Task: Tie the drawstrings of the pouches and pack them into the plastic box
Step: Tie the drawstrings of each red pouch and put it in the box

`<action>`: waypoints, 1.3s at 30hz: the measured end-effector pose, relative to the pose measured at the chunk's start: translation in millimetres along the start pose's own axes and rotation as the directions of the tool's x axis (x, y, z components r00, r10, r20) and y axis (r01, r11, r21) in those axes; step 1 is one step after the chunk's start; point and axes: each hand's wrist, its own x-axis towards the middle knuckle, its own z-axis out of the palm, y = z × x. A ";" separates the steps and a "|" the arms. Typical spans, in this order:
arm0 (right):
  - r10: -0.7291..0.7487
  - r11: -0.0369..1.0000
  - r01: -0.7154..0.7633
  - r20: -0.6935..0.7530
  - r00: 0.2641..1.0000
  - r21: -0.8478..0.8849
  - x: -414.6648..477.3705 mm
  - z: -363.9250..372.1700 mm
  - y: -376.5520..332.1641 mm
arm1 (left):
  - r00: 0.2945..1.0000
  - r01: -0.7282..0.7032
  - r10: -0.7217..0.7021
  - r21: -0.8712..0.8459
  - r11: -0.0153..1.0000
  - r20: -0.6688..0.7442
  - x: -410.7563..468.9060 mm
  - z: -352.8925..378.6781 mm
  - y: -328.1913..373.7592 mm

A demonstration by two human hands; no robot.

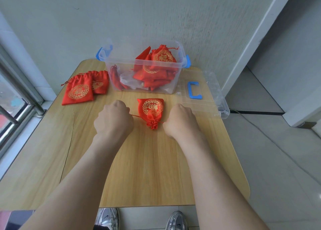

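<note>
Head view: pouch (152,110) lies between left hand (113,120) and right hand (180,121), neck nearward; each fist clenches a drawstring end (136,116)

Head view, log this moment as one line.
left hand, right hand: grip drawstrings | pouch: cinched, on table | box: open, partly filled

Reaching forward with both bare forearms, roughly parallel and apart, wrists straight and about level with each other. Holding the left hand (113,118) as a fist, back turned up, fingers curled under and mostly out of sight, gripping one end of a red drawstring (136,116) at its inner side. Holding the right hand (180,120) fisted likewise, back up, gripping the other end at its inner edge.
</note>
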 end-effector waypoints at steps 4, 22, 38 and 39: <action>-0.032 0.999 0.030 0.063 0.997 0.028 1.3 1.8 -0.1 | 0.988 -0.155 0.154 0.024 0.988 0.003 2.3 3.9 -3.7; -0.127 0.985 0.119 0.062 0.990 0.123 22.8 26.9 7.8 | 0.866 -0.486 0.481 -0.001 0.874 0.135 2.1 -2.8 -7.5; -0.173 0.971 0.166 0.026 0.984 0.171 15.0 17.1 2.0 | 0.864 -0.278 0.353 -0.245 0.929 0.359 -4.4 -6.2 8.2; -0.165 0.972 0.156 0.034 0.986 0.173 14.8 16.6 2.2 | 0.869 -0.288 0.352 -0.223 0.931 0.349 -3.0 -5.2 6.6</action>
